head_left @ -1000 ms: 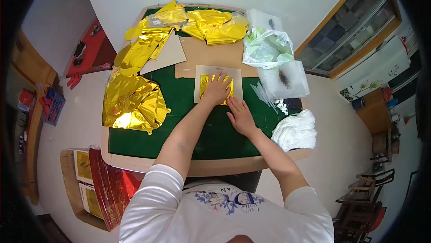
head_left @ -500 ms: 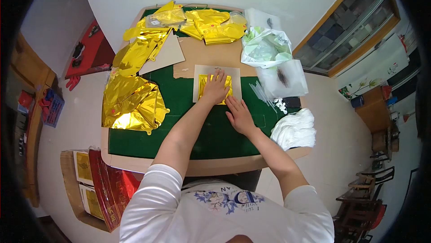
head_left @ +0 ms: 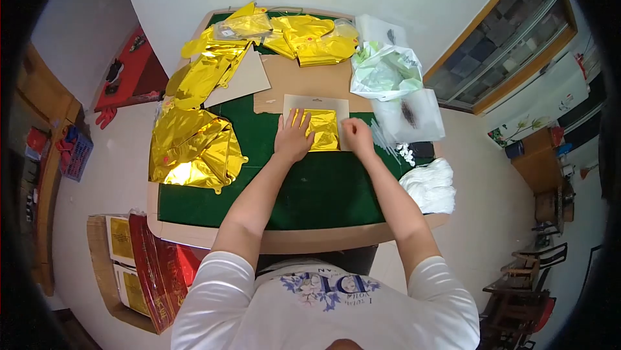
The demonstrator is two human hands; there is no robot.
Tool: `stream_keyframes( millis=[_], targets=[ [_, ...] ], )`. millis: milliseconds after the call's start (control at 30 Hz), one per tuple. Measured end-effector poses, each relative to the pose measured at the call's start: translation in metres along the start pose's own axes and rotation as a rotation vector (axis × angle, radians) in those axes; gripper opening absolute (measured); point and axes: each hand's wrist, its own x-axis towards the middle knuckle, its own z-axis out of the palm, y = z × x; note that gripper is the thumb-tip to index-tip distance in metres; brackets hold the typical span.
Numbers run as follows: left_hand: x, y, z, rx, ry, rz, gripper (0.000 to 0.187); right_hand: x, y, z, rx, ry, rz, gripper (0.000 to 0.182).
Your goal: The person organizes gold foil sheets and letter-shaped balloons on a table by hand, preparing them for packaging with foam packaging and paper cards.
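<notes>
A folded gold foil balloon (head_left: pixel 325 131) lies flat on a grey-beige card (head_left: pixel 316 103) with a hanging slot at its top edge. My left hand (head_left: pixel 293 138) rests on the left side of the foil and card, fingers stretched out and slightly apart. At the card's right edge is my right hand (head_left: pixel 358 136), its fingers curled closed. Whatever those fingers may hold is hidden. Under the card are the green tabletop (head_left: pixel 310 195) and, beyond it, a brown cardboard sheet (head_left: pixel 304 78).
Gold foil balloons (head_left: pixel 194 146) lie along the left side, with more gold foil (head_left: pixel 310 36) at the back. A plastic bag (head_left: pixel 387 73) and clear packets (head_left: pixel 411 117) sit at the right. Nearer are small white pieces (head_left: pixel 405 154) and a white bundle (head_left: pixel 430 185).
My left hand has slid left and back from the middle of the foil to its left side. My right hand has moved up to the card's right edge and curled closed.
</notes>
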Motion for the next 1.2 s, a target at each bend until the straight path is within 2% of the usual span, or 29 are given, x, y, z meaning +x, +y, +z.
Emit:
stream_keyframes(
  millis=[33,67,133,167,200,267,367,500,567,700,767,800,867,1200],
  targets=[
    [0.0,0.0,0.001,0.002,0.003,0.001,0.059,0.016,0.006,0.007,0.139,-0.028,0.222,0.015],
    [-0.001,0.0,0.001,-0.003,0.004,0.0,0.059,0.03,0.015,0.017,0.14,-0.024,0.217,0.015],
    [-0.001,0.0,-0.001,-0.004,0.012,-0.005,0.058,0.049,0.023,0.032,0.1,-0.125,0.439,0.016],
    [-0.001,0.0,-0.002,-0.004,0.004,-0.001,0.058,0.051,0.021,0.037,0.097,-0.04,0.404,0.018],
    [-0.001,0.0,-0.003,-0.005,-0.005,0.001,0.058,0.058,0.028,0.044,0.097,-0.042,0.395,0.018],
    [-0.001,0.0,-0.002,-0.022,0.002,-0.007,0.058,0.071,0.05,0.062,0.093,-0.095,0.514,0.017],
    [-0.001,-0.001,0.0,-0.03,0.024,0.006,0.057,0.072,0.047,0.057,0.209,-0.143,0.561,0.014],
    [-0.001,-0.002,0.0,-0.024,0.024,0.008,0.057,0.064,0.024,0.047,0.115,-0.133,0.517,0.015],
    [-0.002,-0.001,0.0,-0.016,0.016,0.006,0.058,0.055,0.009,0.044,0.032,-0.006,0.495,0.018],
    [-0.002,-0.002,0.0,-0.018,0.005,0.003,0.058,0.052,0.002,0.043,-0.036,0.077,0.521,0.017],
    [-0.001,-0.002,0.002,-0.012,0.012,0.006,0.058,0.055,0.012,0.042,0.033,0.13,0.406,0.015],
    [-0.001,-0.002,0.002,-0.015,0.014,0.006,0.058,0.055,0.007,0.037,0.031,0.132,0.406,0.015],
    [-0.001,-0.002,0.003,-0.017,0.016,0.006,0.058,0.055,-0.003,0.031,-0.029,-0.1,0.379,0.017],
    [-0.002,-0.001,-0.002,-0.007,0.004,0.0,0.058,0.057,-0.005,0.04,-0.194,-0.01,0.28,0.016]
  ],
)
